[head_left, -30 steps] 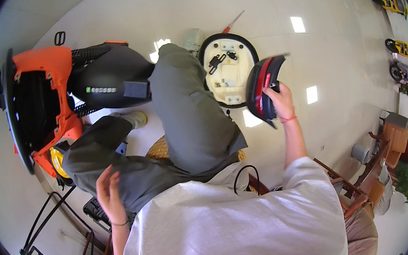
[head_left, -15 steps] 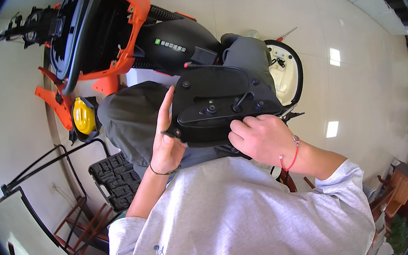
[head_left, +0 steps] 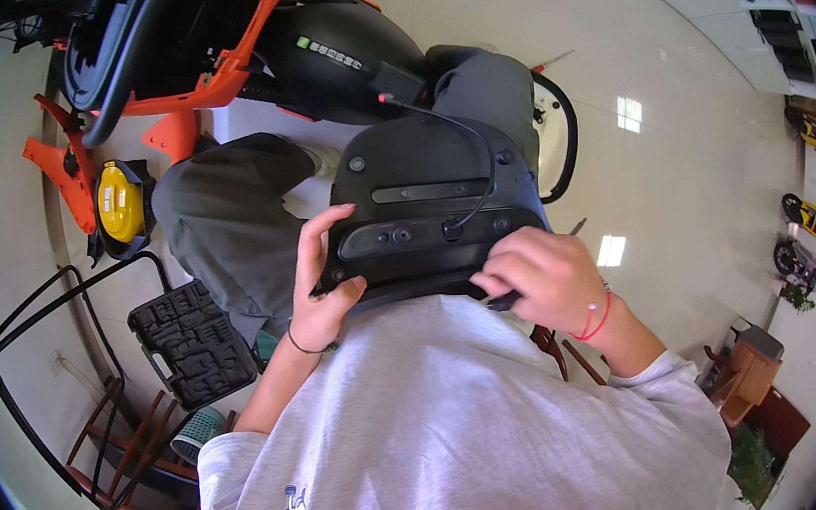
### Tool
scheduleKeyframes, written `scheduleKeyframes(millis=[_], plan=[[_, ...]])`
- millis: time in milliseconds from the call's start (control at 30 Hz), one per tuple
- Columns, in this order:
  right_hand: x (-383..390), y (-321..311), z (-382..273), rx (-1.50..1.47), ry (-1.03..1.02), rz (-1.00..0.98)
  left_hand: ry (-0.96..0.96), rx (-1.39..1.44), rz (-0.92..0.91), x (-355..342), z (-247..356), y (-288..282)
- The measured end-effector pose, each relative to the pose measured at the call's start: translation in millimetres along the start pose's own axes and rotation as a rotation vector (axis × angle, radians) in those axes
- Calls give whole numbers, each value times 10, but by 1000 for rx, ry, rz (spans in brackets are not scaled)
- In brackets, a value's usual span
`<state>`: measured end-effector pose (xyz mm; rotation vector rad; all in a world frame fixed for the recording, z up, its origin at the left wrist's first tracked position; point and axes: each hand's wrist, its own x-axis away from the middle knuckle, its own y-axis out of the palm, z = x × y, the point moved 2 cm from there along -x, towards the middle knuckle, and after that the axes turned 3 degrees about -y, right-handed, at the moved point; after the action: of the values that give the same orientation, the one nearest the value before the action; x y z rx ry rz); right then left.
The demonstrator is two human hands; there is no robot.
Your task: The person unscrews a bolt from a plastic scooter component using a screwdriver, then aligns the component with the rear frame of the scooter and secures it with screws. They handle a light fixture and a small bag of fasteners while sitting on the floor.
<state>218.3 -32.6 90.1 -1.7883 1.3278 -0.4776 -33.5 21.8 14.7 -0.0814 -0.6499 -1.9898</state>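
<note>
A black moulded plastic panel (head_left: 412, 159) rests across my lap, its recessed, screw-studded face upward. From a hole in it runs a thin black cable (head_left: 490, 160), which loops up to a small red-tipped connector beyond the far edge. My left hand (head_left: 319, 283) grips the panel's left edge, thumb at the near corner and index finger raised along the side. At the near right corner my right hand (head_left: 544, 278) is closed around a slim dark tool (head_left: 504, 301); its handle end shows under the fingers and a thin tip sticks out past the knuckles. Its exact kind is unclear.
Ahead stands an orange and black vehicle frame (head_left: 208, 86) with a black fender (head_left: 335, 57). A yellow part (head_left: 121, 205) and orange panels lie left. An open black tool case (head_left: 192, 345) sits near my left knee. A red-handled screwdriver (head_left: 552, 61) lies on the tiled floor.
The panel has tilted so more of its face shows, and the cable now arcs over it. My right hand has shifted slightly right, and the dark tool is now visible in it.
</note>
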Motion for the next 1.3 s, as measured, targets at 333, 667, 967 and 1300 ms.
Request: scheduleKeyframes(millis=[333, 667, 967, 1300], plan=[[605, -128, 404, -354, 817, 360, 8, -61, -48, 29, -79, -89], [684, 31, 395, -1242, 918, 125, -29, 254, 69, 1, -5, 186], [535, 34, 334, -1224, 935, 8, -329, 379, 43, 86, 23, 196], [523, 38, 381, -1087, 925, -4, -287, -61, 132, 347, -198, -80]])
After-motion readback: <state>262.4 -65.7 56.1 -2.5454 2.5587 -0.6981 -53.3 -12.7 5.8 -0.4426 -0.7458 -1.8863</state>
